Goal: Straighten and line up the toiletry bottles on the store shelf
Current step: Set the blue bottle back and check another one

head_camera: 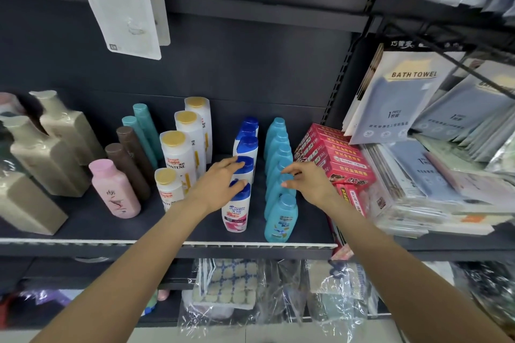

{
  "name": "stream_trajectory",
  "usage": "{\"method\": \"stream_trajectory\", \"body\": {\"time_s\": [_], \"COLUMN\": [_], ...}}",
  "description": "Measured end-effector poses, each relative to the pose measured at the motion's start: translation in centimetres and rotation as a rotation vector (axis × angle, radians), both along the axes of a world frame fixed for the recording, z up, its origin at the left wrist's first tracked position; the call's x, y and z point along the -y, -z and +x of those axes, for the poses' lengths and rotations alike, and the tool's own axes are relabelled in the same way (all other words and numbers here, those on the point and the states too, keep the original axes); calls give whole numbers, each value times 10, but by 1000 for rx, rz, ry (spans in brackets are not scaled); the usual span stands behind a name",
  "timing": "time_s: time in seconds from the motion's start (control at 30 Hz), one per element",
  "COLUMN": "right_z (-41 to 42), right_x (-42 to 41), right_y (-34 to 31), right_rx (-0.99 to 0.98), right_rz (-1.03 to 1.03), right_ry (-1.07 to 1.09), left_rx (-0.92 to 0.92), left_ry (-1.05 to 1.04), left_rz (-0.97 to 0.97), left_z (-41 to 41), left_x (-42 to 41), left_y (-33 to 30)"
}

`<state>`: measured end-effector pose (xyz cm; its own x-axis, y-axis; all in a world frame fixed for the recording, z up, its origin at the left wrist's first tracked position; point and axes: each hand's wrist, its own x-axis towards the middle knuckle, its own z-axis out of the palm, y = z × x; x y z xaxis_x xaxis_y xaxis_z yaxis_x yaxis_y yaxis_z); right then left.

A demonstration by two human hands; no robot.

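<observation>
We are working two front-to-back rows on the dark shelf [83, 220]: white bottles with dark blue caps [235, 211] and, just beside them to the right, light blue plastic bottles [280, 220]. Our left hand [220, 186] rests fingers curled over the caps of the two nearest white bottles; our right hand [309, 184] pinches loosely at a light blue cap mid-row, grip not firm. Risk, as we judge it: a sideways nudge topples these narrow bottles domino-fashion. The front bottles stand near the shelf lip. Red cartons [334, 156] crowd the right; a clear lane lies between the rows.
</observation>
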<state>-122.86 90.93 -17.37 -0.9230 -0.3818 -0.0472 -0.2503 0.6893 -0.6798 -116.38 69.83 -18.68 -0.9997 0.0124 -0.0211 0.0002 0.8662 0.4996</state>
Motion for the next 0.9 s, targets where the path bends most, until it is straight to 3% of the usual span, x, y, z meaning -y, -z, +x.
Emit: {"method": "stream_trajectory", "body": {"time_s": [0.27, 0.47, 0.63, 0.7, 0.77, 0.83, 0.9], "right_z": [7, 18, 33, 38, 43, 47, 50], "right_x": [-3, -7, -9, -11, -12, -13, -15], "right_y": [-50, -90, -106, -106, -105, -104, -100], "right_rx": [-143, -174, -99, -33, 21, 52, 89], "right_rz": [-191, -494, -809, -933, -1034, -1116, -1174], "right_ry": [44, 142, 287, 308, 317, 322, 318], "left_rx": [-55, -218, -111, 80, 277, 334, 304], "left_ry": [-1, -83, -269, -338, -364, -321, -290], "left_rz": [27, 337, 542, 705, 1024, 1288, 1422], "left_z": [-3, 0, 2, 8, 17, 22, 27], "left_x": [0, -10, -7, -9, -11, -11, -9], "left_y": [-11, -39, -59, -68, -77, -82, -85]}}
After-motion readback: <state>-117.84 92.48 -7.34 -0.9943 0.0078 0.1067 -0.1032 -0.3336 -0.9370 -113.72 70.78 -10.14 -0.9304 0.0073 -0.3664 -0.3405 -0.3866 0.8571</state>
